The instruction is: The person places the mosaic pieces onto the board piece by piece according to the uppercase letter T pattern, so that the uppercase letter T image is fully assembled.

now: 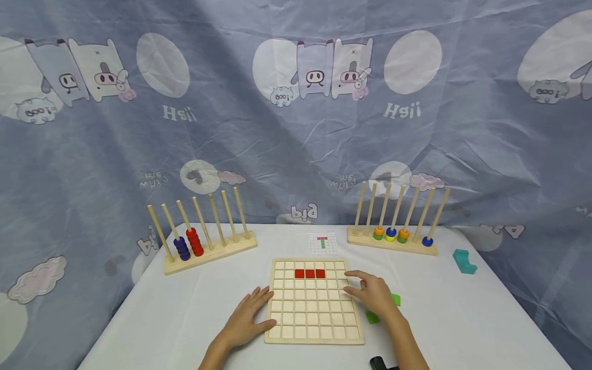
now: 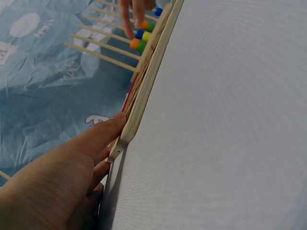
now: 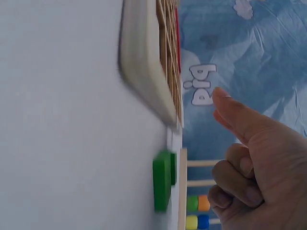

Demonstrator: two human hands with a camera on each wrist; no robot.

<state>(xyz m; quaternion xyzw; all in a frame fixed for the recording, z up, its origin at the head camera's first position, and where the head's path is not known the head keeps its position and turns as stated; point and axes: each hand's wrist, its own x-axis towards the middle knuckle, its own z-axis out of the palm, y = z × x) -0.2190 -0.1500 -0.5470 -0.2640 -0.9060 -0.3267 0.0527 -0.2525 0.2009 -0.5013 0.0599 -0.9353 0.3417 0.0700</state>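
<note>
The right hand (image 1: 374,295) is at 3 o'clock of the wooden grid board (image 1: 313,318), thumb and index finger stretched out with a gap between them, the other fingers curled in; it holds nothing, and the right-wrist view shows it clear of the board. At 9 o'clock, the left hand (image 1: 248,318) has its fingers spread and touches the board's edge, apparently steadying it.

The board lies flat in front of the person. Towards 12 o'clock, in its second row from the far edge, three red tiles (image 1: 310,274) sit side by side; no green shows on the grid. Green pieces (image 1: 372,317) lie on the white table (image 1: 462,313) between 3 and 4 o'clock, partly behind the right hand.

Beyond the board at 12 o'clock, a card (image 1: 322,243) shows a red row above a green column. The red row seems done and the green part not begun; a next move would likely call for pinching a green piece and seating it below the middle red.

Farther out, peg racks with beads stand at 10 o'clock (image 1: 231,248) and 2 o'clock (image 1: 363,240); a teal block (image 1: 464,261) lies towards 3.
</note>
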